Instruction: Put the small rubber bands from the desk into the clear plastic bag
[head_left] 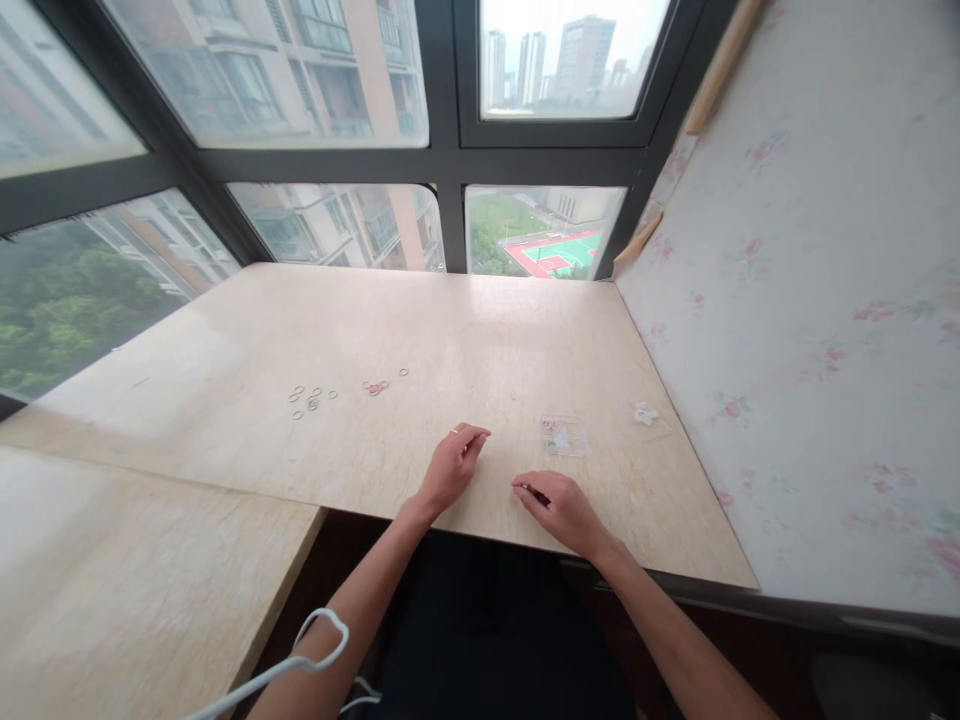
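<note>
My left hand hovers over or rests on the pale tabletop, its thumb and fingertips pinched together. Whatever it pinches, if anything, is too small to make out. My right hand is to its right and nearer to me, thumb and index finger also pressed together at the tips; any small thing between them cannot be made out. Just beyond my right hand lies a clear plastic compartment box with small reddish and whitish pieces in it. To the left are several loose thin rings and a small reddish cluster of rings.
A single ring lies apart from the cluster. Near the papered wall on the right is a small white, star-like object. Dark-framed windows border the far edge. A white cable crosses near my left forearm.
</note>
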